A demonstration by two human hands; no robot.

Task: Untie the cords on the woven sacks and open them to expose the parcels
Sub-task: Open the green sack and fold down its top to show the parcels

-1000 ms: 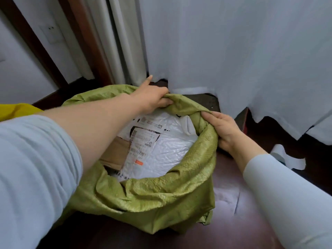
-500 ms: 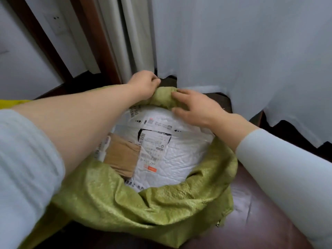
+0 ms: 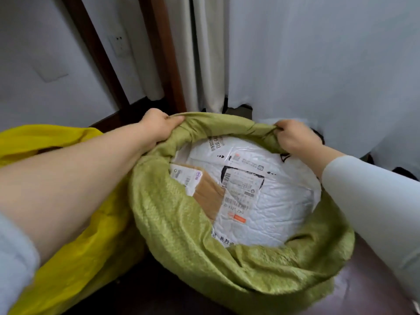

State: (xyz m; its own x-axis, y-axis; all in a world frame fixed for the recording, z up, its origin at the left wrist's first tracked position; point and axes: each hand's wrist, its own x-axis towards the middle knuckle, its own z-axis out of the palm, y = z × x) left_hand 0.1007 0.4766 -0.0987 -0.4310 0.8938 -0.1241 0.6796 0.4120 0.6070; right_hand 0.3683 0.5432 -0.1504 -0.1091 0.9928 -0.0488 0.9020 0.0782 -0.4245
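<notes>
A green woven sack [image 3: 181, 223] stands on the dark floor with its mouth rolled down and wide open. Inside lie a large white plastic parcel [image 3: 277, 201] with a printed shipping label and a brown cardboard parcel [image 3: 208, 192] partly under it. My left hand [image 3: 159, 126] grips the rolled rim at the far left. My right hand [image 3: 293, 137] grips the rolled rim at the far right. No cord is visible on this sack.
A yellow woven sack [image 3: 75, 258] lies against the green one on the left, under my left forearm. White curtains [image 3: 318, 64] hang behind, beside a dark wooden door frame [image 3: 163, 53]. Dark red floor [image 3: 363, 292] shows at the lower right.
My hands have moved apart along the far rim, the right one going rightward. The sack mouth is stretched wider and more of the parcels shows. The view has shifted, bringing the yellow sack in.
</notes>
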